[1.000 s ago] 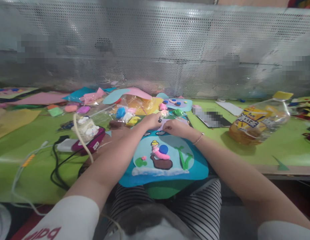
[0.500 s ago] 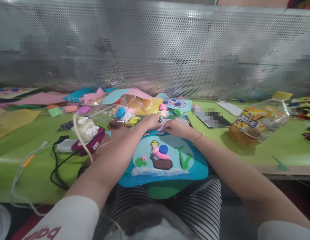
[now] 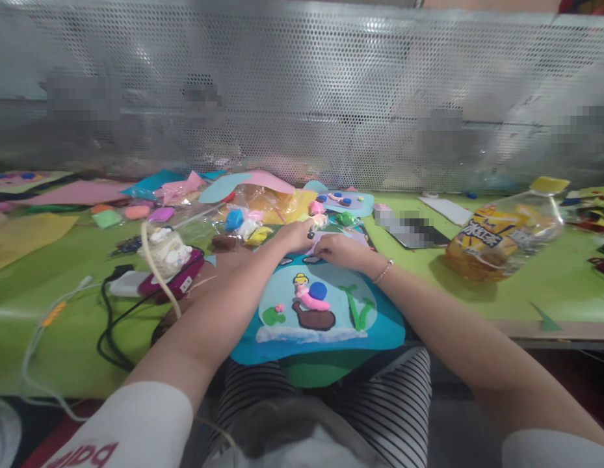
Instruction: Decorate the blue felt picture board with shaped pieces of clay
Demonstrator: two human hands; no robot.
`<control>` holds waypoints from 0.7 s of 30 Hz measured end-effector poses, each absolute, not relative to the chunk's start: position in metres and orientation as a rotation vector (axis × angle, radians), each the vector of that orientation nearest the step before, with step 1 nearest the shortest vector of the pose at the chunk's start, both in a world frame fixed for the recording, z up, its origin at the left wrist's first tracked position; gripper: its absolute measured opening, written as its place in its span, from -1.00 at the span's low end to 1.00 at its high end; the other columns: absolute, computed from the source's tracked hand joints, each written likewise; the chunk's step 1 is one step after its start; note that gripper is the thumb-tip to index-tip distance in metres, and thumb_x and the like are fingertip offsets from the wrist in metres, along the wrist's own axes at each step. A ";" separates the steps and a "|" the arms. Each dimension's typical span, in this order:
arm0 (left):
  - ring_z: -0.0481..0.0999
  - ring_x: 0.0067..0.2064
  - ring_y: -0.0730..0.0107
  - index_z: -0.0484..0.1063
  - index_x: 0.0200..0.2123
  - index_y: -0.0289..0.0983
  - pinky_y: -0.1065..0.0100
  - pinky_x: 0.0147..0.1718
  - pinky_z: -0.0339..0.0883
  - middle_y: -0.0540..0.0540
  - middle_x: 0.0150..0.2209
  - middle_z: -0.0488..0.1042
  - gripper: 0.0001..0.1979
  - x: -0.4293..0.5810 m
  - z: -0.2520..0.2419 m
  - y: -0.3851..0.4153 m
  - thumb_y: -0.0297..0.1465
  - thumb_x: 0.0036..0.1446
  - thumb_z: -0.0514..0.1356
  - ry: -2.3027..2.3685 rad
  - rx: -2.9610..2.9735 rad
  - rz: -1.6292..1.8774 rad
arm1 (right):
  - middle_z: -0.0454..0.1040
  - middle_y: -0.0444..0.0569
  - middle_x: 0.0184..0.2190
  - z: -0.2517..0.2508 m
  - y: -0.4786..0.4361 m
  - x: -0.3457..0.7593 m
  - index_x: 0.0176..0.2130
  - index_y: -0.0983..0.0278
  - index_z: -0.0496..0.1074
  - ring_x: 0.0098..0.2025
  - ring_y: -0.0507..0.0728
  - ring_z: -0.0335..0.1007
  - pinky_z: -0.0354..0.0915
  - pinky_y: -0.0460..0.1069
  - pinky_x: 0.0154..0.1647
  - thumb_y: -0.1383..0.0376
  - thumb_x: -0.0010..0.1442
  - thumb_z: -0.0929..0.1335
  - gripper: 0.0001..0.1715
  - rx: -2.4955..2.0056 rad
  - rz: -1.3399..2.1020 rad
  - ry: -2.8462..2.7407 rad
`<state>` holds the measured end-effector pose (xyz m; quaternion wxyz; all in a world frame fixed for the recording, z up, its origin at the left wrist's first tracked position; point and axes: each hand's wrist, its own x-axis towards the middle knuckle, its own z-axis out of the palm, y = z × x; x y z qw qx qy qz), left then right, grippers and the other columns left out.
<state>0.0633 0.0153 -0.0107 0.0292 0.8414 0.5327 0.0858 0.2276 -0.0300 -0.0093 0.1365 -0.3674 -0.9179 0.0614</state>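
A blue paper picture [image 3: 389, 328] lies at the table edge in front of me, partly over my lap. On it sit a pink clay snail [image 3: 315, 301] with a yellow hat and blue shell, a brown clay shape [image 3: 317, 318] and a green clay plant [image 3: 361, 313]. My left hand [image 3: 302, 237] is closed at the picture's top, its fingertips hidden. Close beside it, my right hand [image 3: 337, 251] has its fingers curled in a pinch over the upper part. Whatever either hand pinches is too small or hidden to name.
Lumps of coloured clay in clear wrappers [image 3: 243, 224] lie behind my hands. A bottle of amber drink [image 3: 501, 234] leans on the right near a phone [image 3: 413, 231]. Left are a purple power strip [image 3: 172, 276] and cables [image 3: 43, 331]. A perforated metal panel [image 3: 302, 97] backs the table.
My right hand has shifted very slightly left, toward my left hand. The left hand and the picture look nearly the same.
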 end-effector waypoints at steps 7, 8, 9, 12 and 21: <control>0.49 -0.13 0.11 0.28 -0.12 -0.17 0.31 -0.28 0.29 -0.14 -0.16 0.50 -0.62 0.064 -0.010 0.015 -0.16 0.00 0.18 1.646 2.594 0.271 | 0.54 0.01 -0.27 -0.012 -0.027 0.230 -0.27 0.32 0.54 -0.25 0.07 0.43 0.26 -0.09 -0.20 0.46 0.13 0.29 -0.76 -1.026 0.161 -2.659; 0.49 -0.13 0.11 0.28 -0.12 -0.17 0.32 -0.28 0.28 -0.14 -0.16 0.50 -0.62 0.064 -0.011 0.015 -0.16 0.00 0.18 1.643 2.596 0.270 | 0.54 0.01 -0.28 -0.013 -0.026 0.230 -0.27 0.32 0.54 -0.25 0.07 0.43 0.26 -0.09 -0.20 0.46 0.13 0.29 -0.76 -1.018 0.157 -2.660; 0.49 -0.13 0.12 0.28 -0.12 -0.17 0.32 -0.28 0.28 -0.14 -0.16 0.50 -0.62 0.064 -0.011 0.015 -0.16 0.00 0.18 1.640 2.598 0.270 | 0.54 0.01 -0.28 -0.013 -0.026 0.230 -0.27 0.32 0.54 -0.25 0.07 0.43 0.27 -0.09 -0.19 0.46 0.13 0.29 -0.76 -1.012 0.157 -2.662; 0.50 -0.14 0.11 0.27 -0.12 -0.17 0.32 -0.29 0.28 -0.14 -0.16 0.50 -0.62 0.064 -0.011 0.015 -0.17 0.00 0.18 1.639 2.604 0.271 | 0.54 0.00 -0.27 -0.013 -0.026 0.231 -0.26 0.32 0.54 -0.24 0.07 0.43 0.27 -0.09 -0.19 0.46 0.13 0.29 -0.76 -1.007 0.159 -2.667; 0.49 -0.12 0.11 0.27 -0.11 -0.17 0.30 -0.24 0.28 -0.15 -0.15 0.50 -0.63 0.066 -0.010 0.014 -0.17 0.02 0.17 1.648 2.592 0.247 | 0.54 -0.01 -0.28 -0.009 -0.029 0.230 -0.29 0.32 0.54 -0.26 0.07 0.43 0.27 -0.09 -0.19 0.47 0.12 0.29 -0.76 -1.042 0.140 -2.670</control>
